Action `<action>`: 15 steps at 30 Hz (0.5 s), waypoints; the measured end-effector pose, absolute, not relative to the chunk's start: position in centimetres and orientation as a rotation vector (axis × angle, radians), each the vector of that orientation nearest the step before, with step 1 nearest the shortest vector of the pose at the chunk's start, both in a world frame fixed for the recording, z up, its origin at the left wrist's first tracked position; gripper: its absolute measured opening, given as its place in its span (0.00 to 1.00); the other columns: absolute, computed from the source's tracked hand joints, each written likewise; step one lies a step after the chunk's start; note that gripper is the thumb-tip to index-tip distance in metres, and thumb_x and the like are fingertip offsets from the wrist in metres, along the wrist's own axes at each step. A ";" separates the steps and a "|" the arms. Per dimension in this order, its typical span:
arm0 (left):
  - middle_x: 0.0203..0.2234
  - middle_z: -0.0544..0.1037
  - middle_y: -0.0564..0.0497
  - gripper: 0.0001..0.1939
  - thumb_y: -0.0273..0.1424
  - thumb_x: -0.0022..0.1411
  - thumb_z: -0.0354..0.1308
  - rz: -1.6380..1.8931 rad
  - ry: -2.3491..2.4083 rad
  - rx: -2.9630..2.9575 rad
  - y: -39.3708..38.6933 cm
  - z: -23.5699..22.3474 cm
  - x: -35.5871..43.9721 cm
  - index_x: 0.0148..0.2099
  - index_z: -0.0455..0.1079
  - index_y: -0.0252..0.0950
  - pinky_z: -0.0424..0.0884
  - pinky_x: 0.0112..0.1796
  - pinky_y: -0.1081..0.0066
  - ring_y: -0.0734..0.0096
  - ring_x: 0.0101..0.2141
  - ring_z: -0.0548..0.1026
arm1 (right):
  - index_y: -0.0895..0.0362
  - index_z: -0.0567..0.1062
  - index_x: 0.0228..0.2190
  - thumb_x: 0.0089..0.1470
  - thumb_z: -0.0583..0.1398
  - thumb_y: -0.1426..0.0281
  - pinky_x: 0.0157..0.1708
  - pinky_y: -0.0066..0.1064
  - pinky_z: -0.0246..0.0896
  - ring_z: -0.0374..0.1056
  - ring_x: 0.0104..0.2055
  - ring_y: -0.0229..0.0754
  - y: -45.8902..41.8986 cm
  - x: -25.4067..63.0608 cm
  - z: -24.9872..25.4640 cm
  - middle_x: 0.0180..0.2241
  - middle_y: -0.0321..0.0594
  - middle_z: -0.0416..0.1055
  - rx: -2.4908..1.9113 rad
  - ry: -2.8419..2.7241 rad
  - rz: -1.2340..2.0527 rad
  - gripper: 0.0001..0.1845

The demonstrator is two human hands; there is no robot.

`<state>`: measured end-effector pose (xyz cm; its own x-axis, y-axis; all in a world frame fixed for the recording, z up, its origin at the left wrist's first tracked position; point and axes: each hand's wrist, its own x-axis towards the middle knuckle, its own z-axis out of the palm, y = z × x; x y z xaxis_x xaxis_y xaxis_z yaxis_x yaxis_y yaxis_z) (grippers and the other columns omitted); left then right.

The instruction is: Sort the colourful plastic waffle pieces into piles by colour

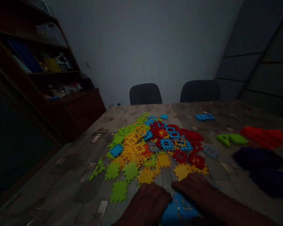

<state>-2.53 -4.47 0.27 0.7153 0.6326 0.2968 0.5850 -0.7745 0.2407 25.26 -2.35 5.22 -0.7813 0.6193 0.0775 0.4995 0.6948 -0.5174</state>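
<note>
The left hand (143, 205) and right hand (193, 188) lie on a blue plastic waffle block (179, 210), near the tabletop edge; the view is dark, so I cannot surely tell if the grip clamps it. A colored block pile (143, 147) sits at twelve o'clock, with open tabletop (61, 175) at nine o'clock.

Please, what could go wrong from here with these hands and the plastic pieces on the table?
The left hand and right hand are at the blue plastic pieces, close to the mixed pile, so a careless move could perhaps scatter it. The light is dim, so the dark purple pieces may be hard to tell apart.
</note>
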 end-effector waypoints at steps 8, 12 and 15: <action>0.38 0.77 0.51 0.14 0.40 0.75 0.61 0.603 0.978 2.815 -4.6 0.6 -2.3 0.53 0.62 0.39 0.62 0.36 0.64 0.63 0.35 0.74 | 0.44 0.56 0.73 0.54 0.68 0.70 0.59 0.49 0.63 0.71 0.55 0.57 -2.7 25.1 6.3 0.56 0.45 0.77 -0.859 -2.582 0.715 0.50; 0.39 0.77 0.51 0.18 0.40 0.72 0.65 0.538 1.023 2.807 -4.7 0.5 -2.3 0.54 0.63 0.39 0.62 0.36 0.65 0.62 0.37 0.73 | 0.42 0.60 0.71 0.53 0.69 0.71 0.63 0.55 0.61 0.65 0.65 0.61 -3.0 25.8 5.5 0.65 0.46 0.70 -1.033 -2.621 0.786 0.49; 0.40 0.77 0.51 0.19 0.40 0.71 0.67 0.539 1.039 2.815 -4.7 0.3 -2.3 0.54 0.62 0.40 0.62 0.36 0.65 0.63 0.36 0.73 | 0.42 0.63 0.70 0.54 0.70 0.66 0.64 0.57 0.60 0.61 0.68 0.64 -2.9 26.2 5.4 0.68 0.46 0.66 -1.080 -2.658 0.833 0.46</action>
<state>-2.32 -4.70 0.30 0.7057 0.6447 0.2939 0.6117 -0.7637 0.2062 26.25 -2.92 5.41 -0.7285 0.6821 -0.0634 0.5964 0.5858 -0.5488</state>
